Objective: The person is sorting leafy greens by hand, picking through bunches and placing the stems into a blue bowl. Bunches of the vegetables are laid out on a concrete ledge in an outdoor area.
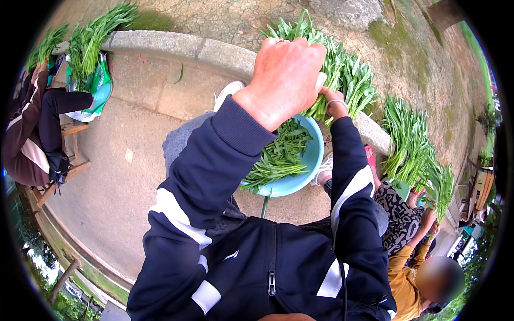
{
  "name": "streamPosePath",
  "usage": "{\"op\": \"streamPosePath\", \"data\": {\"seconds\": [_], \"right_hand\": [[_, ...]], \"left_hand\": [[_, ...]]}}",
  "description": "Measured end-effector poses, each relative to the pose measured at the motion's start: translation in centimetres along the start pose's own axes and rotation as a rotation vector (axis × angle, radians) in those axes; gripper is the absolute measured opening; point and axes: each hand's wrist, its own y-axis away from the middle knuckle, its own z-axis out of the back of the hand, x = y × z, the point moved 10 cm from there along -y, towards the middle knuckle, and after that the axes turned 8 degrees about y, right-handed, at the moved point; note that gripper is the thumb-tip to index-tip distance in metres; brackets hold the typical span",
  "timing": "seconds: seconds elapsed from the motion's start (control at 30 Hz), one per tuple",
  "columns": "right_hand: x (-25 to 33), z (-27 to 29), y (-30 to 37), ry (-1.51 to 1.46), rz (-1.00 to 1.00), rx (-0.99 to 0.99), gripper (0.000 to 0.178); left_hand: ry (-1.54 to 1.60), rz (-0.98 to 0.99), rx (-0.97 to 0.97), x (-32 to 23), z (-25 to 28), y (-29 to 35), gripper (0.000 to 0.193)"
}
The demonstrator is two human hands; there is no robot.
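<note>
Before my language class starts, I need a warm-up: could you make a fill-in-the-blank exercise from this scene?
1. The basin holding leafy stems is light ____ in colour.
2. The hand with a pale band at its wrist is the camera wearer's ____ one.
3. The patches on the wearer's navy jacket are ____.
4. The seat at far left is made of ____.

Missing words: blue; right; white; wood.

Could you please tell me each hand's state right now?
Left hand: fingers curled; anything held is hidden.
Right hand: at the leafy greens; grip cannot be told.
</note>
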Motion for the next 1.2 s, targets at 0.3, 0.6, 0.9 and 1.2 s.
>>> {"op": "streamPosePath", "data": {"seconds": [0.3, 0.6, 0.9, 1.2], "right_hand": [[2.0, -0.4, 1.5, 0.570, 0.138, -0.387, 0.079], [4.6, 0.3, 0.6, 0.533, 0.172, -0.143, 0.051], [9.2, 1.9, 3.8, -0.180, 0.032, 0.185, 0.017], [16.7, 3.9, 13.4, -0.189, 0.244, 0.309, 0.019]], "left_hand": [[-0.014, 0.010, 0.012, 0.2, 0.0, 0.3, 0.026], [-0.015, 0.034, 0.021, 0.3, 0.1, 0.3, 0.026], [-0.017, 0.007, -0.010, 0.6, 0.8, 0.5, 0.025], [0.050, -0.021, -0.060, 1.2, 1.9, 0.6, 0.025]]}}
